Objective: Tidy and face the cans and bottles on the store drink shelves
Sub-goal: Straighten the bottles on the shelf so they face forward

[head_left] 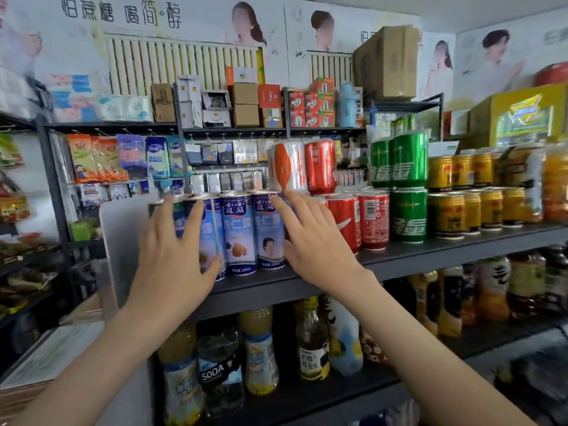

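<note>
Cans: blue cans (pixel 238 232) stand upright in a row at the left end of the dark shelf (pixel 445 250), with red cans (pixel 373 219) just beside them.
Left hand (pixel 175 256): fingers straight and spread over the leftmost cans.
Right hand (pixel 310 241): fingers straight and spread at the row's right end, perhaps touching.
Bottles (pixel 258 348): standing one shelf below.

Postered wall (pixel 353 16), white radiator (pixel 184 63), dark metal rack (pixel 50 167).

I record blue-and-white cans (pixel 238 232) at left, then red cans (pixel 373 219), green cans (pixel 408 215) and yellow cans (pixel 445 215) at right, all on a dark grey shelf (pixel 430 256).
</note>
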Available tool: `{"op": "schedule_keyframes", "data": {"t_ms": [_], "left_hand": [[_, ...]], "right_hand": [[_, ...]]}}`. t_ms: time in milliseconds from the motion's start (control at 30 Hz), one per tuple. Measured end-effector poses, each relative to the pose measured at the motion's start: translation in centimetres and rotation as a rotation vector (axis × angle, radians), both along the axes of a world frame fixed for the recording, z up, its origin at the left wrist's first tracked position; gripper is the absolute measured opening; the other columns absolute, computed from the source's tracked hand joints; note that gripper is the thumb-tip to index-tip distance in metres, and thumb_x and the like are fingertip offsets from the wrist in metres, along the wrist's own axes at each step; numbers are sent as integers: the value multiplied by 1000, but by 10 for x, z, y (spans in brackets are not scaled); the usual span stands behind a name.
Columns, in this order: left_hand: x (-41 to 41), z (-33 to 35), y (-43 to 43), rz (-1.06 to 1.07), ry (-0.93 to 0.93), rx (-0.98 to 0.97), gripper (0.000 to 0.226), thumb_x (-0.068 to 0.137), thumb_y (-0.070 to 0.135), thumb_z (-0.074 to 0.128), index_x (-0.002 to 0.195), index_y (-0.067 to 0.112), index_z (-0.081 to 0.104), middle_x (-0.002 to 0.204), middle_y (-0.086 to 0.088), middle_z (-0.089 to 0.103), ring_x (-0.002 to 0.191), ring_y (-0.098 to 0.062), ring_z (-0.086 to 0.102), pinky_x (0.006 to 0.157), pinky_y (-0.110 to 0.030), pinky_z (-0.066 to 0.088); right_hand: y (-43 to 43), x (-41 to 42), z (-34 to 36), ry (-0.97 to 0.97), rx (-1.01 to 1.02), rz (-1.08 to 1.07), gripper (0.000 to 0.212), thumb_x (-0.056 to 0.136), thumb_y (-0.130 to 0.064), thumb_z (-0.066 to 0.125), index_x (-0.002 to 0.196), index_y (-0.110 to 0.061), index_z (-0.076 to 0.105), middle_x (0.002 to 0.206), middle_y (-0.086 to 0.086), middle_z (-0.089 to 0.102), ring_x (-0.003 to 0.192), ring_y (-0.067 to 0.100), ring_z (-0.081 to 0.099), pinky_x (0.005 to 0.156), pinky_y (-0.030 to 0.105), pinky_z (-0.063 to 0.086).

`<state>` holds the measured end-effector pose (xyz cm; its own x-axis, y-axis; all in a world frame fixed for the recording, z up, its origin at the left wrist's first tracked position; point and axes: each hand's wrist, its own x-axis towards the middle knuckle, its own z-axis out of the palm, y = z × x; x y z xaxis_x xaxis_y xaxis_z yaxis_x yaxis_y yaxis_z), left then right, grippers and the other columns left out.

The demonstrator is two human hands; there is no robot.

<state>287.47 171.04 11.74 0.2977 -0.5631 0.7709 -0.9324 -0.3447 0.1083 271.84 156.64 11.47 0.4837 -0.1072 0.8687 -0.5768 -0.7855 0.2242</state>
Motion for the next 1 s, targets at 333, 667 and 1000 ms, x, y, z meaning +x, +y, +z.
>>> {"op": "schedule_keyframes", "data": {"t_ms": [333,667,1000], "left_hand": [[-194,-16,-66,-217,-87,-92,47,85,22,63,125,1,51,116,-19,53,106,-39,52,79,-46,48],[-428,-47,-195,-404,-88,-72,48,83,29,64,122,4,55,103,-10,58,92,-29,60,64,-36,52],[-501,-59,-330,-334,-96,16,51,87,32,61,130,6,51,124,-12,55,111,-27,56,84,-35,51]], "right_hand": [[-33,-186,-12,-141,88,46,41,82,-8,59,122,-1,53,110,13,60,98,31,56,82,40,48],[-119,-429,-39,-168,221,-99,41,84,-9,64,123,-4,53,114,9,60,105,23,50,89,28,40],[-241,-527,-67,-256,422,-107,44,90,-14,58,132,-7,46,121,5,54,116,22,47,96,27,36]]}}
